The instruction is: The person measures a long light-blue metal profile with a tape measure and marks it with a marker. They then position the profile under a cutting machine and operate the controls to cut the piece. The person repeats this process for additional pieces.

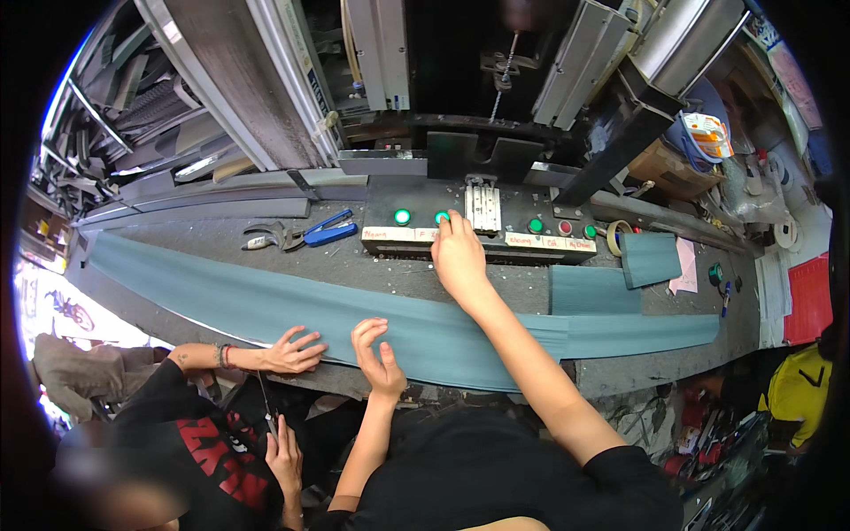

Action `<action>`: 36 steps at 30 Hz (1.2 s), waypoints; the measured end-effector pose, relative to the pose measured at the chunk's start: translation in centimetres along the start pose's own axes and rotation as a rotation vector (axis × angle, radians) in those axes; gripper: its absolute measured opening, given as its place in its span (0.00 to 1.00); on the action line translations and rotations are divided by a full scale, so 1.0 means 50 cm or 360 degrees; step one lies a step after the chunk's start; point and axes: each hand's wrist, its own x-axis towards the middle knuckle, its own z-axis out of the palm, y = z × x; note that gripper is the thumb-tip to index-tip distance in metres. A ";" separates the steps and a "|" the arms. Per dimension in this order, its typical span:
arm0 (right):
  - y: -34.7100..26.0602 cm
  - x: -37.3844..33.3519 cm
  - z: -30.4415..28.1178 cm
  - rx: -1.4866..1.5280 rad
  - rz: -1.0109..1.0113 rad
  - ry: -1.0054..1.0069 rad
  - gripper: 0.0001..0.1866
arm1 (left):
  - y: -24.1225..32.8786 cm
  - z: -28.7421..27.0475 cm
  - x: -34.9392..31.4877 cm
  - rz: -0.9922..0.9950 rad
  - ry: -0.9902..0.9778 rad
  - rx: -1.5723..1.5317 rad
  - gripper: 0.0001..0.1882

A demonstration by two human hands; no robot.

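My right hand (459,255) reaches across the bench to a black control box (478,249), its fingertips on a lit green push button (443,219). Beneath that forearm runs a long grey-green strip of sheet material (257,299), lying lengthwise on the bench. Just over the strip's near edge, my left hand (379,358) is raised with fingers loosely bent and apart, holding nothing. Further left, a co-worker's hand (297,351) rests on the same edge. That person's other hand (283,456) holds a thin dark pointed tool (266,403), whose kind I cannot make out.
Blue-handled pliers (328,230) and a clamp-like metal tool (274,235) lie left of the box. Smaller grey-green pieces (595,290), a tape roll (619,237) and a pink paper (683,265) lie right. Machine columns (376,53) rise behind. The co-worker sits close at my left.
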 end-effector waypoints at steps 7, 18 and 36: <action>0.115 -0.040 -0.127 0.0058 0.0139 0.0447 0.20 | 0.000 0.012 0.014 0.0076 0.0019 -0.0078 0.14; 0.291 -0.095 -0.165 -0.0291 0.0558 0.0250 0.18 | 0.017 0.030 -0.008 0.0090 -0.0077 -0.0145 0.14; 0.282 -0.106 -0.147 -0.0385 0.0507 0.0333 0.25 | 0.058 0.031 0.005 0.0390 -0.0616 -0.0170 0.35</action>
